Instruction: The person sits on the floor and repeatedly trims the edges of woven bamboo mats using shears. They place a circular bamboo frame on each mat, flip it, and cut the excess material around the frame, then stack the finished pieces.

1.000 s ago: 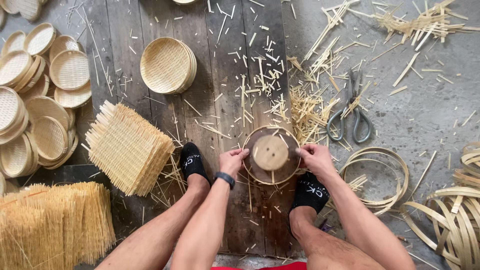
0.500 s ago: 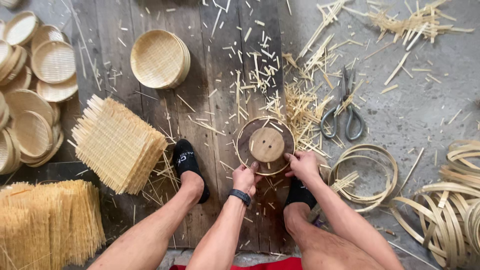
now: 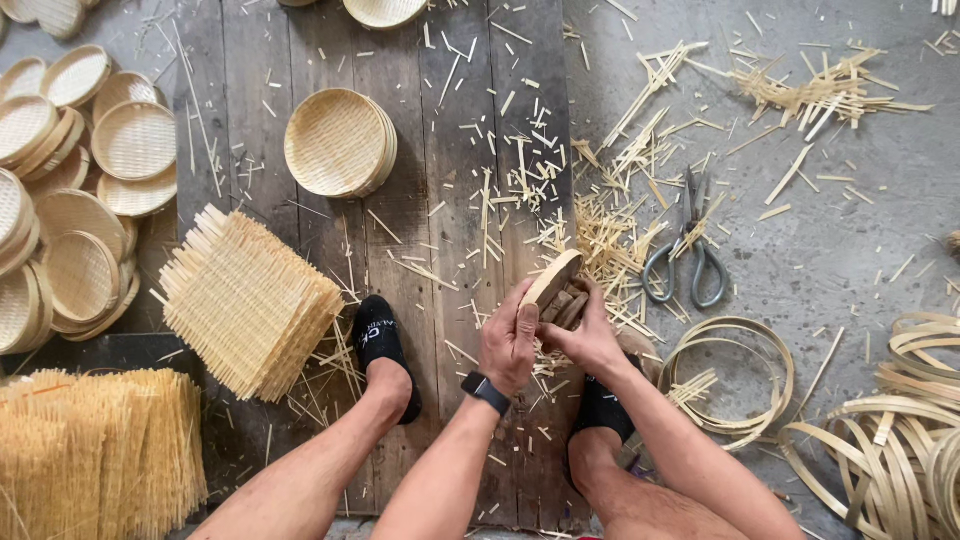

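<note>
Head view: both hands, left (image 3: pixel 510 340) and right (image 3: pixel 590 335), are clamped together on a round wooden mould (image 3: pixel 553 280) tipped on edge, just above the person's feet. Shears (image 3: pixel 685 265) lie at three o'clock. Judged step: seating it; firm, even pressing comes next.

The round wooden mould (image 3: pixel 553 280), which lay flat inside a bamboo ring on the planks a moment ago, now stands tilted on edge, lifted. The left hand (image 3: pixel 510 340) and right hand (image 3: pixel 590 335) have closed together around it, fingers gripping its underside.
</note>
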